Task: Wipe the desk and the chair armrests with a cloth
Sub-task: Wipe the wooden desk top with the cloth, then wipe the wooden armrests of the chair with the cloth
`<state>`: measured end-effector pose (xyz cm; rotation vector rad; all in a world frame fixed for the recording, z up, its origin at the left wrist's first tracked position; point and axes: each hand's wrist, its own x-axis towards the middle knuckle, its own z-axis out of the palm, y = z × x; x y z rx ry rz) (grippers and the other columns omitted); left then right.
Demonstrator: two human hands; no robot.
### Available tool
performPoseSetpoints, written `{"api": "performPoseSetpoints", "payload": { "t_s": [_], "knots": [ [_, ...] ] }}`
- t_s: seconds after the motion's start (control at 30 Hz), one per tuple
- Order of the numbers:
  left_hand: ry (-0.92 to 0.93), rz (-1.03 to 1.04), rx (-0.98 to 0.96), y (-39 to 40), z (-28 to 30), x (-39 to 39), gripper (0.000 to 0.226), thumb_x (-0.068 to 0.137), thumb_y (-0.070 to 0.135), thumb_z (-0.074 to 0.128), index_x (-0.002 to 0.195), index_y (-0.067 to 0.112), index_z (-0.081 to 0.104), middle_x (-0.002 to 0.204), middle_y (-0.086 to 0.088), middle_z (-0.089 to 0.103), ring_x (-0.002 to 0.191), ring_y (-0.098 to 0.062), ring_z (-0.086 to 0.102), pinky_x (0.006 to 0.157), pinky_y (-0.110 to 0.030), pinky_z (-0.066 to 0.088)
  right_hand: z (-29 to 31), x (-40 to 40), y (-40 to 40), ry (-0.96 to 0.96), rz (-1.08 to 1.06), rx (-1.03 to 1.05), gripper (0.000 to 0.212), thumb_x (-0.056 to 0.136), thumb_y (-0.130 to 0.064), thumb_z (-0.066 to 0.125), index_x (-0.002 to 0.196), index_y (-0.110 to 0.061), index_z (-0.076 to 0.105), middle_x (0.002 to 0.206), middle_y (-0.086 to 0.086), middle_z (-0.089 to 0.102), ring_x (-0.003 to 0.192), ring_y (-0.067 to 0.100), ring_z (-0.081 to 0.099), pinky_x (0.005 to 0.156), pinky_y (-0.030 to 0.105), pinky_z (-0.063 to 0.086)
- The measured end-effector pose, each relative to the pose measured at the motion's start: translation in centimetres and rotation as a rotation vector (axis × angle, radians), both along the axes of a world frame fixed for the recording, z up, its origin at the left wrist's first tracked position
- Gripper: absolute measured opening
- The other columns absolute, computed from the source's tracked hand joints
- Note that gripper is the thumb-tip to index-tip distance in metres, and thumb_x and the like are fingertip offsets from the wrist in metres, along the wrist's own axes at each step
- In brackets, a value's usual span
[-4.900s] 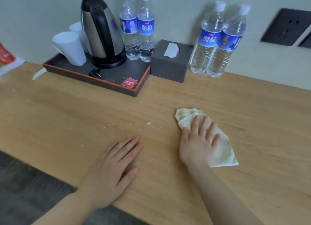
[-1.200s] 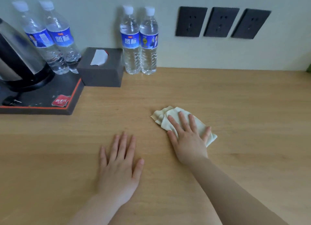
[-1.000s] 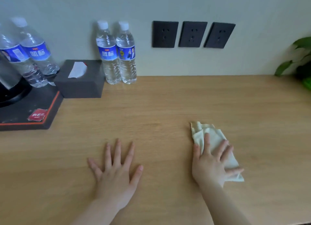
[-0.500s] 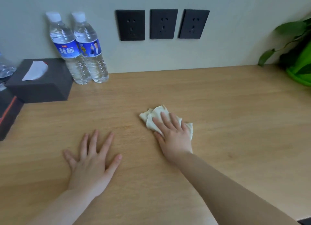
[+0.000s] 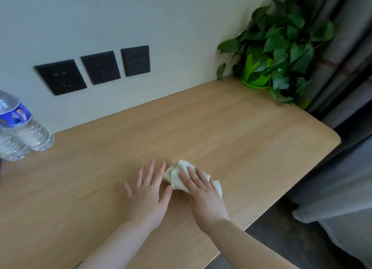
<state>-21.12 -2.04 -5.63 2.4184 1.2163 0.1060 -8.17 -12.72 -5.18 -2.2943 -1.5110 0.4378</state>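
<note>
Now the cloth [image 5: 177, 178], bunched at lower centre, is pressed flat-fingered by the right hand [image 5: 203, 196] beside the open left hand [image 5: 148, 196], the desk [image 5: 241, 131] wiping having been carried rightward toward its end.

Your cloth [image 5: 177, 177] is pale cream and bunched into soft folds. It lies on the light wooden desk [image 5: 231, 131], near the front edge and toward the right end. Your right hand [image 5: 203, 196] presses flat on it and covers its near part.
</note>
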Motion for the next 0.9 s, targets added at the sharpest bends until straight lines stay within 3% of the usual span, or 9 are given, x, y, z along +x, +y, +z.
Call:
{"api": "performPoseSetpoints", "payload": {
  "t_s": [0.07, 0.13, 0.3, 0.43, 0.57, 0.67, 0.9],
  "knots": [
    [-0.052, -0.128, 0.011, -0.3, 1.9, 3.1, 0.06, 0.091, 0.058, 0.026, 0.144, 0.05, 0.0, 0.154, 0.02, -0.018, 0.142, -0.012, -0.023, 0.109, -0.064, -0.006, 1.5, 1.0, -1.6, 0.007, -0.196, 0.073, 0.066, 0.096, -0.001, 0.035, 0.148, -0.035, 0.015, 0.158, -0.013, 0.006, 0.145, 0.013, -0.006, 0.117, 0.036, -0.001],
    [-0.089, -0.259, 0.032, -1.3, 3.8, 6.1, 0.06, 0.091, 0.058, 0.026, 0.145, 0.049, 0.001, 0.155, 0.019, -0.018, 0.142, -0.014, -0.024, 0.11, -0.063, -0.008, 3.3, 1.7, -3.8, 0.003, -0.416, 0.148, 0.057, 0.1, -0.01, 0.036, 0.148, -0.034, 0.018, 0.158, -0.013, 0.009, 0.146, 0.015, -0.004, 0.116, 0.036, -0.001],
    [-0.164, -0.627, 0.125, -8.2, 7.1, 13.1, 0.061, 0.091, 0.058, 0.02, 0.147, 0.045, 0.0, 0.158, 0.012, -0.013, 0.143, -0.019, -0.019, 0.111, -0.06, -0.009, 6.6, 2.0, -13.2, 0.011, -0.903, 0.312, 0.046, 0.101, -0.02, 0.038, 0.145, -0.031, 0.029, 0.156, -0.009, 0.022, 0.145, 0.021, 0.009, 0.115, 0.048, 0.017],
    [-0.202, -0.893, 0.15, -17.7, 7.7, 17.4, 0.058, 0.095, 0.05, 0.026, 0.148, 0.041, 0.003, 0.16, 0.008, -0.008, 0.144, -0.02, -0.017, 0.109, -0.064, -0.005, 6.8, 0.7, -24.0, 0.041, -1.238, 0.414, 0.045, 0.101, -0.027, 0.036, 0.145, -0.034, 0.028, 0.153, -0.013, 0.028, 0.145, 0.014, 0.009, 0.113, 0.046, 0.025],
    [-0.26, -1.136, 0.184, -28.6, 7.4, 20.5, 0.059, 0.094, 0.047, 0.03, 0.148, 0.037, 0.009, 0.161, 0.006, -0.002, 0.145, -0.02, -0.012, 0.111, -0.061, -0.002, 5.6, -0.4, -34.9, 0.041, -1.474, 0.484, 0.044, 0.101, -0.023, 0.038, 0.143, -0.033, 0.034, 0.153, -0.015, 0.027, 0.144, 0.01, 0.012, 0.114, 0.038, 0.023],
    [-0.246, -1.299, 0.211, -36.3, 5.6, 22.4, 0.059, 0.095, 0.046, 0.03, 0.149, 0.036, 0.009, 0.161, 0.004, 0.0, 0.145, -0.022, -0.011, 0.112, -0.059, -0.003, 3.4, -1.1, -41.5, 0.036, -1.649, 0.508, 0.043, 0.101, -0.025, 0.038, 0.142, -0.036, 0.034, 0.147, -0.023, 0.03, 0.143, 0.008, 0.014, 0.107, 0.029, 0.027],
    [-0.141, -1.645, 0.349, -51.2, -2.9, 28.5, 0.054, 0.099, 0.037, 0.029, 0.15, 0.03, 0.01, 0.161, 0.003, 0.002, 0.146, -0.021, -0.005, 0.116, -0.048, 0.002, -5.8, -2.6, -51.6, 0.101, -1.91, 0.411, 0.047, 0.1, -0.029, 0.04, 0.144, -0.039, 0.027, 0.153, -0.018, 0.026, 0.144, 0.008, 0.01, 0.114, 0.044, 0.028]
  ]
}}
